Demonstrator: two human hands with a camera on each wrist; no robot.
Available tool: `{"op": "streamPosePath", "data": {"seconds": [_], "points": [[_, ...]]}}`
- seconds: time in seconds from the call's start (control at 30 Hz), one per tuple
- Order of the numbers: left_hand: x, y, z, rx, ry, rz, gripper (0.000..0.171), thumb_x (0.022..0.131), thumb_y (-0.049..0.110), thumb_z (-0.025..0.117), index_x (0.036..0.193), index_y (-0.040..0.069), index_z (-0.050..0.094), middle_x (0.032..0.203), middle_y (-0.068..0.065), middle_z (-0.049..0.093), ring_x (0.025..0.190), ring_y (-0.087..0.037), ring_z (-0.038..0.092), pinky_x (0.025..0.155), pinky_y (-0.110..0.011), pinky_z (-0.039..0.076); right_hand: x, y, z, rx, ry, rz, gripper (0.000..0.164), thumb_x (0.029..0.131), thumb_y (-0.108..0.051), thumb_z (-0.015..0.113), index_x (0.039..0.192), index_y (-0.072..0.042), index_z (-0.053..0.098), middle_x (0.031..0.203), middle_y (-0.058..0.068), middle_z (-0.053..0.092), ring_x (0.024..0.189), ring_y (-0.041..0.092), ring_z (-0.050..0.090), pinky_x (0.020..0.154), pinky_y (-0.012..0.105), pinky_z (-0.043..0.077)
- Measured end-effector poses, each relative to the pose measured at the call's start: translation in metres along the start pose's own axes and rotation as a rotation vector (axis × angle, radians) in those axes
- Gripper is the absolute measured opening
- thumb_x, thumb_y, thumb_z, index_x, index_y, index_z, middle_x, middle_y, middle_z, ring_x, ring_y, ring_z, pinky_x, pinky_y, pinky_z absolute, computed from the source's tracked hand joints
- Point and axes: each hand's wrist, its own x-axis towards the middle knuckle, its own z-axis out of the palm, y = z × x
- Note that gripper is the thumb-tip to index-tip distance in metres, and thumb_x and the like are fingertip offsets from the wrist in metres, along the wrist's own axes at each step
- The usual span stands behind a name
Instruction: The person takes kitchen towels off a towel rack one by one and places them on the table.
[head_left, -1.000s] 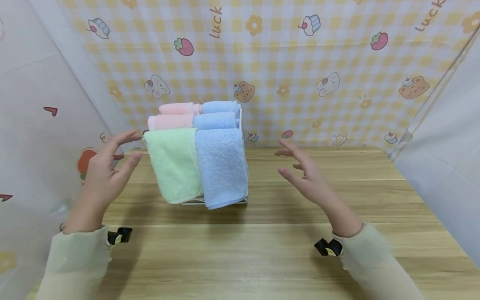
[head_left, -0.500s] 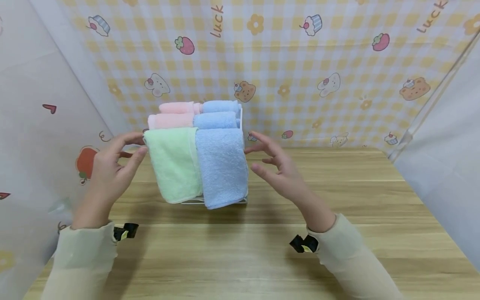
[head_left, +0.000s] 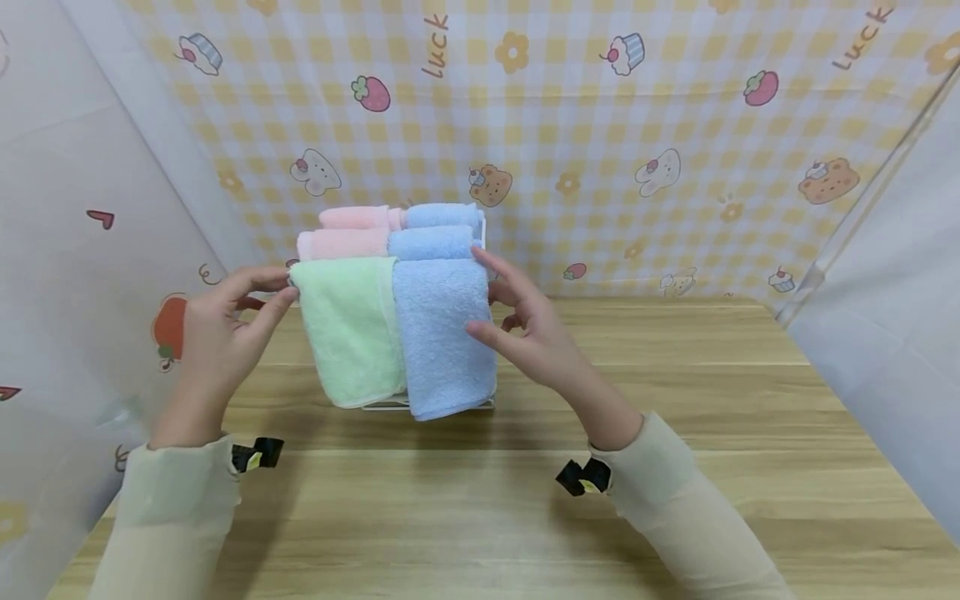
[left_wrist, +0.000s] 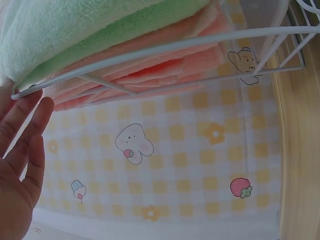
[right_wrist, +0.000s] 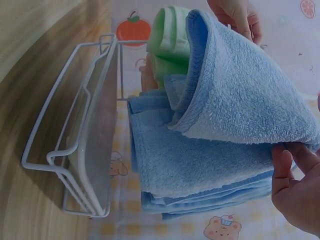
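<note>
A white wire rack [right_wrist: 35, 135] holds terry towels, with a green towel [head_left: 348, 333] and a blue towel [head_left: 444, 342] draped over its front. At the green towel's upper left corner, my left hand [head_left: 225, 333] pinches the edge between thumb and fingers. Its fingers in the left wrist view lie right by the rack's wire end; the thumb is hidden there. My right hand [head_left: 536, 337] is at the blue towel's right edge, its thumb spread over the front. Some right fingers [right_wrist: 292, 162] touch the underside of that towel's edge in the right wrist view.
Behind the front pair are pink towels [head_left: 347, 243] and light blue towels [head_left: 431, 242], in two rows. The rack stands on a wooden table [head_left: 712, 400] before a yellow checked cloth [head_left: 570, 125]. A white curtain [head_left: 75, 208] hangs close on the left.
My right hand has come in from the right to the blue towel's edge. My left hand has moved slightly right and closed its thumb to the green towel's corner. The rack has not moved.
</note>
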Motion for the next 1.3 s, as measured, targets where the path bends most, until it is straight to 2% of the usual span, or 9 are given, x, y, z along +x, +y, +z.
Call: {"op": "streamPosePath", "data": {"seconds": [0.07, 0.1, 0.17, 0.23, 0.4, 0.7, 0.87, 1.07, 1.3], "points": [[0.001, 0.0, 0.0, -0.016, 0.009, -0.018, 0.016, 0.086, -0.006, 0.072, 0.102, -0.004, 0.073, 0.098, 0.036, 0.063, 0.088, 0.016, 0.058, 0.074, -0.004, 0.044, 0.004, 0.0, 0.002, 0.022, -0.005, 0.015, 0.074, 0.092, -0.002, 0.068, 0.155, -0.018, 0.033, 0.159, -0.002, 0.036, 0.117, 0.013, 0.062, 0.068, 0.025, 0.045], [0.001, -0.001, 0.0, -0.024, 0.012, -0.029, 0.014, 0.087, -0.005, 0.072, 0.1, -0.003, 0.073, 0.097, 0.031, 0.066, 0.086, 0.015, 0.059, 0.074, -0.005, 0.044, 0.006, -0.001, 0.002, 0.03, -0.007, 0.021, 0.074, 0.092, -0.002, 0.068, 0.155, -0.018, 0.033, 0.157, -0.001, 0.037, 0.109, 0.012, 0.064, 0.067, 0.025, 0.045], [0.002, -0.001, 0.0, -0.043, 0.02, -0.054, 0.012, 0.087, -0.004, 0.072, 0.098, 0.0, 0.075, 0.093, 0.021, 0.072, 0.082, 0.013, 0.061, 0.074, -0.005, 0.046, 0.011, -0.002, 0.004, 0.048, -0.013, 0.031, 0.073, 0.092, -0.002, 0.068, 0.154, -0.017, 0.035, 0.15, 0.004, 0.045, 0.1, 0.011, 0.066, 0.066, 0.025, 0.048], [0.002, -0.002, 0.0, -0.062, 0.025, -0.077, 0.011, 0.087, -0.004, 0.072, 0.096, -0.001, 0.075, 0.09, 0.018, 0.073, 0.079, 0.012, 0.062, 0.073, -0.005, 0.047, 0.017, -0.003, 0.006, 0.065, -0.022, 0.042, 0.071, 0.091, -0.001, 0.069, 0.153, -0.014, 0.036, 0.141, 0.009, 0.05, 0.09, 0.012, 0.066, 0.066, 0.025, 0.052], [0.005, -0.003, -0.001, -0.097, 0.02, -0.112, 0.009, 0.087, -0.006, 0.071, 0.095, -0.008, 0.073, 0.085, 0.035, 0.065, 0.075, 0.012, 0.064, 0.072, -0.004, 0.049, 0.028, -0.005, 0.009, 0.125, -0.06, 0.091, 0.065, 0.091, 0.001, 0.068, 0.149, -0.01, 0.04, 0.124, 0.016, 0.054, 0.092, 0.022, 0.068, 0.072, 0.032, 0.059], [0.007, -0.003, 0.001, -0.148, 0.028, -0.096, 0.007, 0.085, -0.01, 0.07, 0.092, -0.011, 0.072, 0.083, 0.034, 0.066, 0.072, 0.011, 0.066, 0.072, -0.005, 0.051, 0.032, -0.007, 0.012, 0.251, -0.083, 0.142, 0.053, 0.091, 0.007, 0.064, 0.138, -0.004, 0.042, 0.112, 0.021, 0.057, 0.091, 0.02, 0.064, 0.076, 0.035, 0.059], [0.007, -0.002, 0.002, -0.168, 0.032, -0.106, 0.006, 0.085, -0.011, 0.07, 0.091, -0.012, 0.072, 0.082, 0.032, 0.067, 0.07, 0.009, 0.067, 0.07, -0.006, 0.052, 0.032, -0.01, 0.01, 0.233, -0.078, 0.135, 0.05, 0.091, 0.008, 0.065, 0.135, -0.003, 0.045, 0.107, 0.023, 0.061, 0.089, 0.019, 0.065, 0.075, 0.034, 0.059], [0.007, 0.002, 0.002, -0.214, 0.02, -0.153, 0.006, 0.086, -0.011, 0.07, 0.091, -0.014, 0.071, 0.081, 0.028, 0.069, 0.069, 0.004, 0.069, 0.069, -0.009, 0.054, 0.029, -0.014, 0.007, 0.188, -0.079, 0.105, 0.046, 0.091, 0.006, 0.066, 0.133, -0.002, 0.049, 0.108, 0.022, 0.061, 0.087, 0.019, 0.066, 0.075, 0.035, 0.06], [0.008, 0.006, 0.0, -0.19, 0.005, -0.184, 0.007, 0.086, -0.009, 0.07, 0.092, -0.013, 0.072, 0.08, 0.03, 0.068, 0.069, 0.005, 0.069, 0.069, -0.009, 0.054, 0.028, -0.022, 0.005, 0.122, -0.077, 0.045, 0.044, 0.091, 0.005, 0.066, 0.132, -0.002, 0.051, 0.113, 0.019, 0.06, 0.088, 0.02, 0.065, 0.075, 0.035, 0.059]]}}
